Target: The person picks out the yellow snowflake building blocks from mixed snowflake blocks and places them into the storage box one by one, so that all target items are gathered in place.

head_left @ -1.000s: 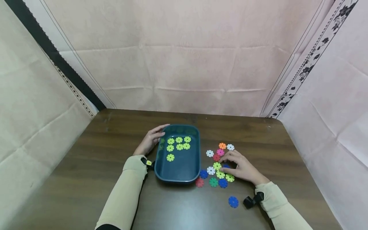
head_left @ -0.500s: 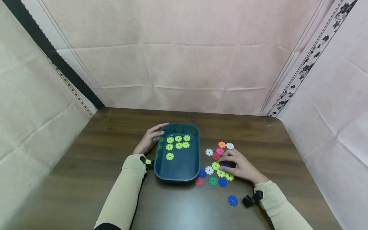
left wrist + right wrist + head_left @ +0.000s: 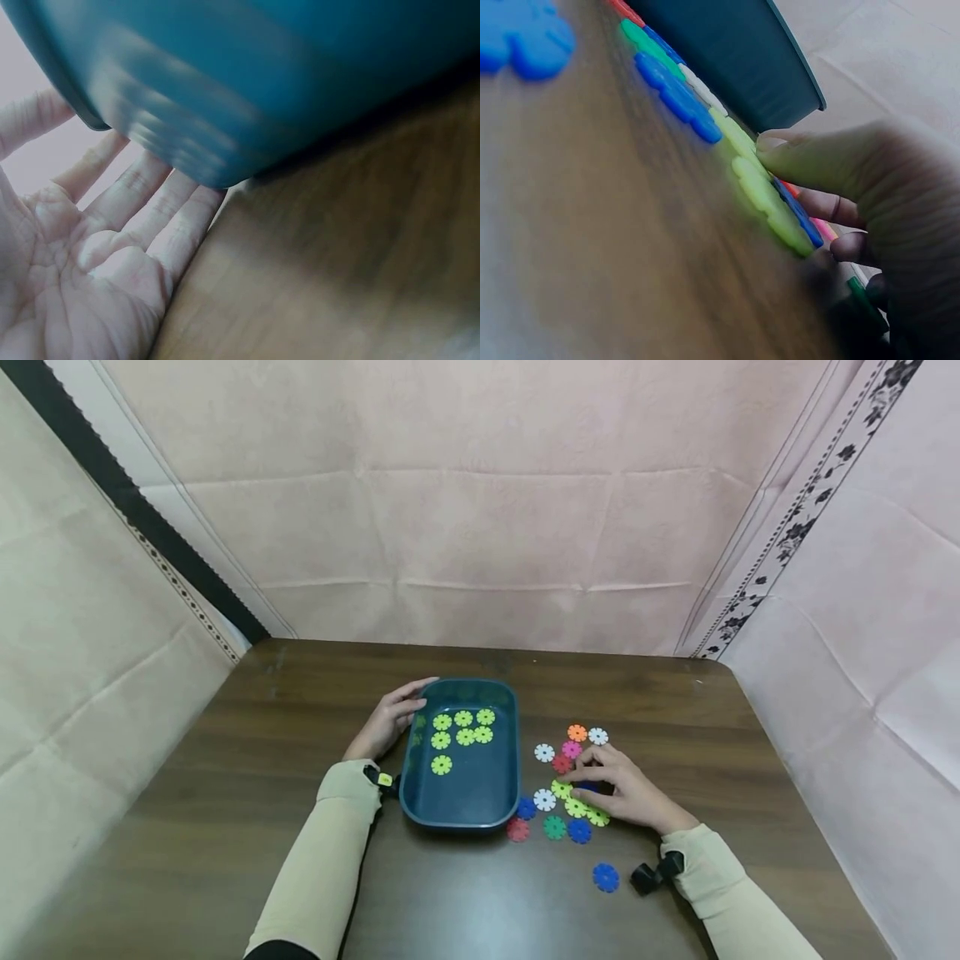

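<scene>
A person sits at a brown table [image 3: 225, 793]. The right hand [image 3: 622, 789] rests on a bunch of flat flower-shaped discs. Its thumb and fingers are bent over the yellow-green discs [image 3: 576, 807], which lie flat on the table just under the fingertips. I cannot tell if it has one pinched. Other discs in white, pink, orange, red, green and blue lie close around, and one blue disc [image 3: 605, 877] lies apart, nearer the person.

The left hand [image 3: 390, 720] has straight fingers pressed flat on the side of the blue tray [image 3: 510, 752]. The tray's long side points away from the person. Six yellow-green discs lie inside it.
</scene>
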